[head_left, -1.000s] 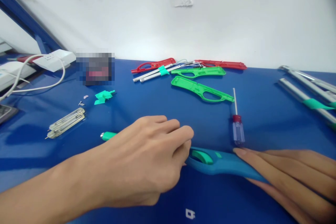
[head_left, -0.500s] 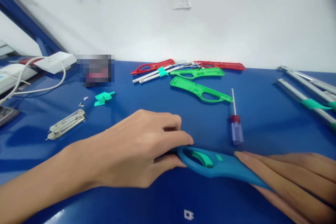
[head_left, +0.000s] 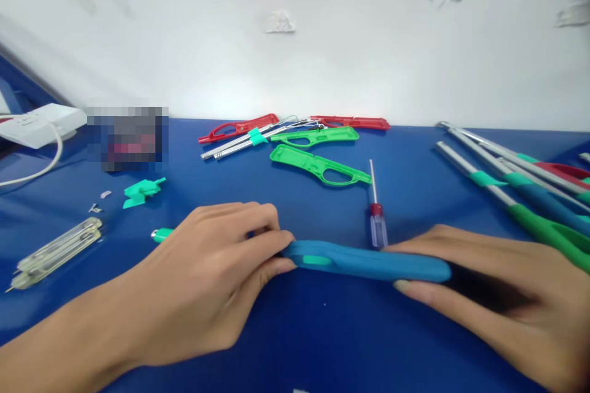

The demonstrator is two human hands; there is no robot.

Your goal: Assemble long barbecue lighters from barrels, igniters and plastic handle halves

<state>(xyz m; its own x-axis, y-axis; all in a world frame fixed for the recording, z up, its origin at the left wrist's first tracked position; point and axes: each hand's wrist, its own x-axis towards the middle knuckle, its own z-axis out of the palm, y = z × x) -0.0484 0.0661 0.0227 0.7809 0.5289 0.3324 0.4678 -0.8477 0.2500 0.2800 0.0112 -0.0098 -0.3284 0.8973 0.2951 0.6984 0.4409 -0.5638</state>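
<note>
A blue utility lighter handle [head_left: 364,261] is held level between my two hands, its narrow edge facing me and a green trigger [head_left: 317,260] showing in it. My left hand [head_left: 230,270] pinches its left end between thumb and fingers. At the other end, my right hand [head_left: 516,295] grips it with the thumb below and fingers above. Just beyond the handle lies a screwdriver [head_left: 378,224] with a clear grip and red collar. Its tip is close to a green half shell [head_left: 299,158]. A green-bodied piece with a metal end [head_left: 162,234] is partly hidden behind my left hand.
Another green half shell [head_left: 341,134], red half shells [head_left: 354,121] and taped metal tubes [head_left: 230,146] lie near the wall. Several long lighters [head_left: 537,218] lie at right. Clear fuel tanks [head_left: 59,252], green parts [head_left: 142,191] and a white power strip [head_left: 43,124] are left.
The blue handle has turned from showing its broad face and loop to showing its edge. My right hand now grips its end with thumb and fingers on opposite sides. The view has shifted right.
</note>
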